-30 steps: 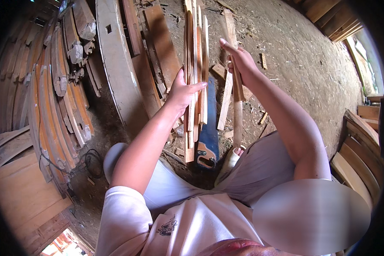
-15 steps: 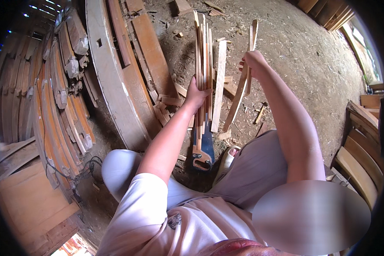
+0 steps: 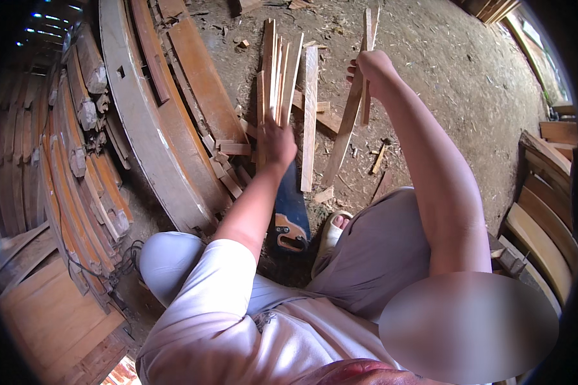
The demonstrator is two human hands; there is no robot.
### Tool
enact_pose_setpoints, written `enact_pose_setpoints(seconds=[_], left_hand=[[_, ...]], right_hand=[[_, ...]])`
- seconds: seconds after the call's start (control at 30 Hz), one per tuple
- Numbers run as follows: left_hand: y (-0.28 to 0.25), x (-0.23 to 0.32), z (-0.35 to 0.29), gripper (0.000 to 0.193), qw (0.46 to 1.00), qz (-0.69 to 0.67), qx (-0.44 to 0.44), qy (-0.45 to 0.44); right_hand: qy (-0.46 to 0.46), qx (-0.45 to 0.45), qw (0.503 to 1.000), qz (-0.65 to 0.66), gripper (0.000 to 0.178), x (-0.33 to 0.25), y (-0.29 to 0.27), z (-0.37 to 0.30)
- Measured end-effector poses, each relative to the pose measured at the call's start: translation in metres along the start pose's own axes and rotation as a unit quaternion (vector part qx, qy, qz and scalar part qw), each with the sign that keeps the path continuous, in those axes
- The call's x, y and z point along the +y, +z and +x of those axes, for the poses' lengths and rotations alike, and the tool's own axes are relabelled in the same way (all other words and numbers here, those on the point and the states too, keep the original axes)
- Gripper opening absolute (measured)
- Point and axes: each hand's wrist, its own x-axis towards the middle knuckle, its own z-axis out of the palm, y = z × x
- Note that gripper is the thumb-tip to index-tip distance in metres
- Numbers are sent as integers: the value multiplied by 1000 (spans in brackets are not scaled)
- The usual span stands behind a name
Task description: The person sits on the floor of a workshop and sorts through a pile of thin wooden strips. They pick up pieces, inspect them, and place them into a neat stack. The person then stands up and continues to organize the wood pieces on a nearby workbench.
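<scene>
My left hand (image 3: 280, 145) is closed over the lower part of a bundle of thin wooden strips (image 3: 279, 70), which fan out slightly at their far ends. Its fingertips are hidden behind the hand. Two crossing wooden strips (image 3: 348, 131) are gripped in my right hand (image 3: 371, 72), farther forward and to the right. Between the hands lies a single pale strip (image 3: 309, 119) on the ground. A handsaw (image 3: 291, 208) with a dark blue blade and wooden handle rests in front of me, its far end covered by my left hand and the bundle.
Long curved boards (image 3: 151, 128) lie left of the bundle, with stacked timber (image 3: 64, 160) beyond. Short offcuts (image 3: 318, 117) and wood chips litter the dirt floor (image 3: 443, 96). Curved wooden pieces (image 3: 539, 237) are piled at the right. My sandalled foot (image 3: 334, 234) is beside the saw.
My left hand has turned over and shifted left with the bundle, whose strips have spread apart. More of the saw blade shows. My right hand is slightly farther forward, still holding its two strips.
</scene>
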Motion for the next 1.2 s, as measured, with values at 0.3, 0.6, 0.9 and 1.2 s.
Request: enact_pose_setpoints(seconds=[0.3, 0.6, 0.9, 1.2], left_hand=[[29, 45, -11, 47, 961, -205, -118, -144], [49, 140, -63, 60, 895, -398, -198, 31], [70, 177, -80, 58, 893, -406, -194, -8], [53, 135, -82, 45, 856, -450, -224, -118]], right_hand=[[-38, 5, 999, 39, 24, -12, 2, 0], [-20, -59, 997, 54, 28, 2, 7, 12], [-13, -154, 979, -132, 43, -3, 91, -10], [-44, -63, 997, 12, 29, 3, 38, 20]])
